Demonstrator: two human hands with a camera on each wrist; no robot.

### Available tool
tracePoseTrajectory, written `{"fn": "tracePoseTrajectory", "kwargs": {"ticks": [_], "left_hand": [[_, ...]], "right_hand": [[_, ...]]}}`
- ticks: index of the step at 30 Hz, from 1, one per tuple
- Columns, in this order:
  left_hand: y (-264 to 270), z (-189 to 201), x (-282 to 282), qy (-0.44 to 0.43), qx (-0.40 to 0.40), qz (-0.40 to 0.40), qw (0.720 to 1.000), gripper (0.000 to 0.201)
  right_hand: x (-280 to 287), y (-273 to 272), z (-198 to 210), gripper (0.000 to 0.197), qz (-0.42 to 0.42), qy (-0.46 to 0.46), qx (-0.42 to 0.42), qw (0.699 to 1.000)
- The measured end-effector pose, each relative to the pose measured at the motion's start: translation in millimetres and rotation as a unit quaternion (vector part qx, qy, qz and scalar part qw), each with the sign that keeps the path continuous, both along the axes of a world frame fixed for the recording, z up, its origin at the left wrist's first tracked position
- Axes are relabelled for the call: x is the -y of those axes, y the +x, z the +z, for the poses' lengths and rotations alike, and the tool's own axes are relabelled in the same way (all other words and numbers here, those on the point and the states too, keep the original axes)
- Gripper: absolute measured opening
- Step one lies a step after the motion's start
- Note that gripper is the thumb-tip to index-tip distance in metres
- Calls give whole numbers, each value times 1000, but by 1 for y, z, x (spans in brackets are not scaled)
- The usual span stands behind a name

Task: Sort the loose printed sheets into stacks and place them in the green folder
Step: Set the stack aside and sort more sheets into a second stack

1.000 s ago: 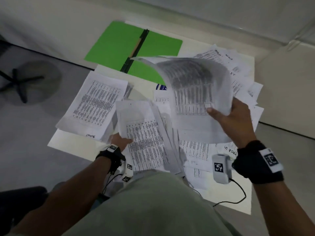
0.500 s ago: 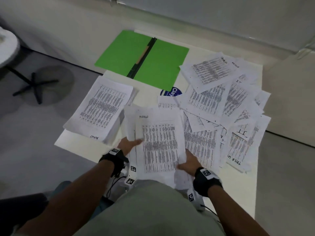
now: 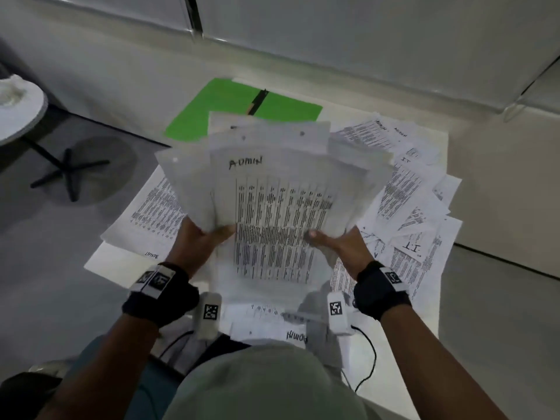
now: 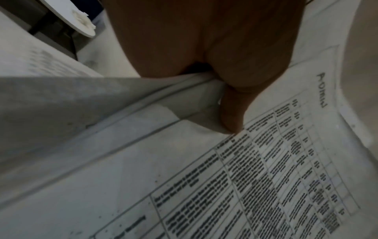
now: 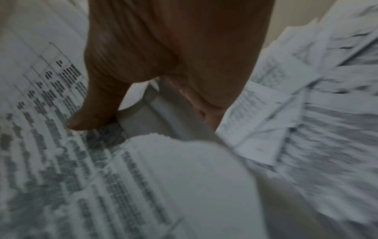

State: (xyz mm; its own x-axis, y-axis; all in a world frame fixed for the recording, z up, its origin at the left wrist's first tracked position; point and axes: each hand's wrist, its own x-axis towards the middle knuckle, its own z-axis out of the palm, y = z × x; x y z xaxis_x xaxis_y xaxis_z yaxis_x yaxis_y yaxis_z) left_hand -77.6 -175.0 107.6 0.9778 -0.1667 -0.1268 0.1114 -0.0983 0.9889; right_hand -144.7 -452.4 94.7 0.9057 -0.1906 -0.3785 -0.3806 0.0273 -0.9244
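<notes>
On the left of the table (image 3: 100, 262) lies a sorted stack of sheets (image 3: 151, 216) with a handwritten word at its near edge, too small to read. Just right of it the left hand (image 3: 197, 241) grips the left edge of a fanned bundle of sheets (image 3: 278, 207) lifted off the table: the thumb (image 4: 233, 113) lies on the printed face of the top page, marked ADMIN, and the other fingers are hidden behind the paper. The right hand (image 3: 342, 247) grips the bundle's right edge the same way, its thumb (image 5: 92, 111) on the print and its fingers (image 5: 206, 111) curled underneath. Both hands are thus clenched on the bundle, which stands between them, tilted up toward the face.

The step in hand looks like squaring this ADMIN bundle. The pages are splayed unevenly at the top, so a good way would be to loosen both grips slightly, tap the bottom edge on the table, then close the sides inward until the punched holes line up.

The green folder (image 3: 212, 113) lies open at the far edge of the table, well beyond the fingers and partly hidden by the raised bundle. To the right, loose sheets (image 3: 418, 189) lie scattered and overlapping, not yet sorted; another ADMIN page (image 3: 291, 334) lies near the body.
</notes>
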Motion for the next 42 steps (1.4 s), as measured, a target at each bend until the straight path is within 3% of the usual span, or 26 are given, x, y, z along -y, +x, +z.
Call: {"fn": "tracePoseTrajectory", "kwargs": {"ticks": [2,6,9,12,16,21,23,26,31,33,37,42], "left_hand": [[8,24,16,-69,25,7,997,44],[34,44,27,-179,21,17,984,48],[54,39,29,-164,9,-19,986,50],[67,12,27,-128,-28,-79,988,62],[85,-17,15,-95,-52,-84,991,66],[103,-12,10,-143,-48,-114,982,56],[107,-4,13,-156,-50,-160,974,52],[111,3,21,-146,-48,-235,960,52],[128,1,18,-187,-43,-167,967,65],[128,0,17,-181,-45,-175,967,61],[121,4,20,-185,-27,-189,964,47],[112,16,31,-173,3,-207,963,46]], "right_hand": [[1,10,29,55,-13,17,68,997],[7,19,64,62,-42,6,159,986],[9,21,52,64,-64,-11,149,987],[-4,19,19,78,-66,3,77,995],[-22,19,-11,47,-75,-13,32,997],[-28,31,-1,55,-146,8,65,987],[-27,36,7,65,-153,19,97,983],[-29,40,15,65,-132,21,108,985],[-26,40,15,75,-167,18,120,978],[-26,38,15,83,-161,27,109,981],[-26,34,17,81,-149,30,113,982],[-25,31,12,89,-154,12,101,983]]}}
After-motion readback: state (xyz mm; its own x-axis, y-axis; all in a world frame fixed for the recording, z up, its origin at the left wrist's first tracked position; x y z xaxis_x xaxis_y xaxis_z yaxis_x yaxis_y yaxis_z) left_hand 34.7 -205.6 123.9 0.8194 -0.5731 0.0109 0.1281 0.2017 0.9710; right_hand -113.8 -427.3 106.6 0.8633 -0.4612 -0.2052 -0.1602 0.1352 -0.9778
